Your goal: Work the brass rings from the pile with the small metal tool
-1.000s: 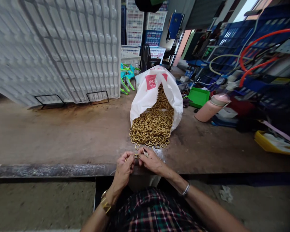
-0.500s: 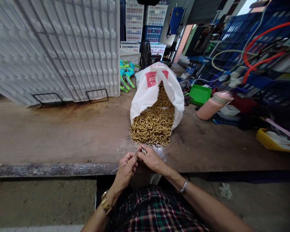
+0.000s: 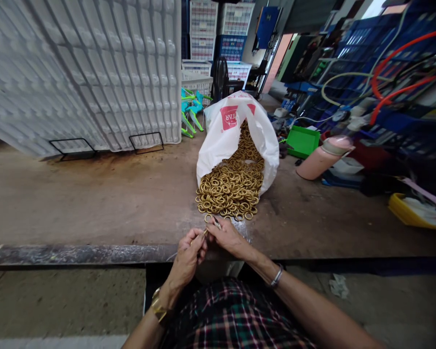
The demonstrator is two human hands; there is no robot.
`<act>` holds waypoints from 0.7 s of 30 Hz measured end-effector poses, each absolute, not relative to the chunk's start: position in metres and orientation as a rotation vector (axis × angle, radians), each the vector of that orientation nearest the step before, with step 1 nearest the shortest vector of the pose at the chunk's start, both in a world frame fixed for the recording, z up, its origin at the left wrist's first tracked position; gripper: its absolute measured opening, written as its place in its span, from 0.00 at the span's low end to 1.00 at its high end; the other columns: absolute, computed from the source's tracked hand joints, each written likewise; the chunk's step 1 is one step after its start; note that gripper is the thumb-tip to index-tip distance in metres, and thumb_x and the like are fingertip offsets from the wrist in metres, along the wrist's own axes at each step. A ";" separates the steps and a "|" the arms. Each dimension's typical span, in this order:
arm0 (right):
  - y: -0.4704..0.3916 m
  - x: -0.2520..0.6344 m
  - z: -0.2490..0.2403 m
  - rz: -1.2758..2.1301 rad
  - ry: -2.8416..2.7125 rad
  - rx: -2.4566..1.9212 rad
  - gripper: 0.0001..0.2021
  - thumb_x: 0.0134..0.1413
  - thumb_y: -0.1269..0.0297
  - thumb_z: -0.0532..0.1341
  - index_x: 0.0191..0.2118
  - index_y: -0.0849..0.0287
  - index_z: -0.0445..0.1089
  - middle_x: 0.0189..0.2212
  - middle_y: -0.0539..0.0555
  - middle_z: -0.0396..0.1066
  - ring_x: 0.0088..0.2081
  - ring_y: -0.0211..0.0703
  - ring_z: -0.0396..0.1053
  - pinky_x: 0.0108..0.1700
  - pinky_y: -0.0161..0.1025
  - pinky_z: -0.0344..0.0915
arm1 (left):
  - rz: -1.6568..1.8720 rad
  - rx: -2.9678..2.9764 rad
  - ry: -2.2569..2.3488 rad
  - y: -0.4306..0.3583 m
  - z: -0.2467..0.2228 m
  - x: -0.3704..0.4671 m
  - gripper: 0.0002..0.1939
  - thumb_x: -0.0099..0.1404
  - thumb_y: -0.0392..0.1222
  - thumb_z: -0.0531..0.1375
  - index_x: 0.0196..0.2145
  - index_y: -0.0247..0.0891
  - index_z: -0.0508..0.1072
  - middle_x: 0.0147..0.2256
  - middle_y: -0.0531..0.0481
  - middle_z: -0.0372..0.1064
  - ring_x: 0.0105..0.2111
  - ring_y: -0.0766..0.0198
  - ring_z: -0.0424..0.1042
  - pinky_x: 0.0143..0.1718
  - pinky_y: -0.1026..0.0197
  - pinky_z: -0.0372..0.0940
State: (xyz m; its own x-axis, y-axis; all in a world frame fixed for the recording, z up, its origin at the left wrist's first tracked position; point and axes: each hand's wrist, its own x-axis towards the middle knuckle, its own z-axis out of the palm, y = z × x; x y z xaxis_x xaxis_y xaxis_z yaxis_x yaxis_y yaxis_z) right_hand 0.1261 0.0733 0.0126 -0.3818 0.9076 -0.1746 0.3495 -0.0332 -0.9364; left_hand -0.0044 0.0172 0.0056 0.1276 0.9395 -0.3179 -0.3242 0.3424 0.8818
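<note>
My left hand (image 3: 189,249) is closed, thumb against fingers, on a small gold ring (image 3: 205,232) seen edge-on. Close against it, my right hand (image 3: 228,236) is closed around a small metal tool (image 3: 217,223) with a dark pointed end; most of it is hidden in the palm, so its kind is unclear. Just beyond the hands, a heap of gold rings (image 3: 228,189) spills from the mouth of a white plastic bag (image 3: 212,148) with red print. One loose ring (image 3: 208,218) lies at the heap's near edge, by the right fingertips.
White ribbed plastic trays (image 3: 131,72) stand upright at the left in black wire holders (image 3: 145,141). To the right are a pink bottle (image 3: 318,160), a green bin (image 3: 302,141) and a yellow tray (image 3: 403,213). The wooden table's front edge (image 3: 76,254) runs just before me.
The view has shifted slightly. Both hands stay together in nearly the same place; the ring between them and the tool's dark end show more clearly now.
</note>
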 end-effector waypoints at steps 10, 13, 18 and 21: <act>0.071 0.126 0.014 1.081 -1.906 -1.368 0.09 0.51 0.65 0.52 0.22 0.59 0.60 0.18 0.45 0.59 0.24 0.33 0.57 0.29 0.31 0.54 | 0.996 0.758 1.111 0.018 0.006 -0.002 0.16 0.57 0.54 0.55 0.28 0.37 0.63 0.21 0.57 0.58 0.17 0.74 0.53 0.17 0.69 0.46; 0.071 0.127 0.012 1.105 -1.903 -1.343 0.09 0.52 0.65 0.51 0.23 0.59 0.61 0.19 0.45 0.61 0.23 0.33 0.57 0.29 0.31 0.54 | 1.000 0.764 1.098 0.017 0.007 -0.002 0.16 0.57 0.54 0.56 0.29 0.37 0.64 0.21 0.57 0.59 0.17 0.74 0.54 0.17 0.69 0.46; 0.072 0.128 0.009 1.149 -1.878 -1.331 0.10 0.53 0.66 0.49 0.24 0.59 0.62 0.19 0.46 0.63 0.23 0.33 0.59 0.28 0.31 0.53 | 0.993 0.771 1.085 0.016 0.009 -0.003 0.16 0.57 0.54 0.56 0.30 0.36 0.65 0.21 0.57 0.58 0.17 0.74 0.54 0.17 0.70 0.46; 0.072 0.129 0.009 1.084 -1.915 -1.395 0.11 0.53 0.68 0.48 0.24 0.59 0.62 0.19 0.48 0.64 0.23 0.34 0.59 0.28 0.31 0.52 | 1.006 0.753 1.082 0.016 0.007 -0.003 0.16 0.57 0.54 0.56 0.30 0.37 0.64 0.21 0.58 0.58 0.17 0.75 0.54 0.17 0.70 0.47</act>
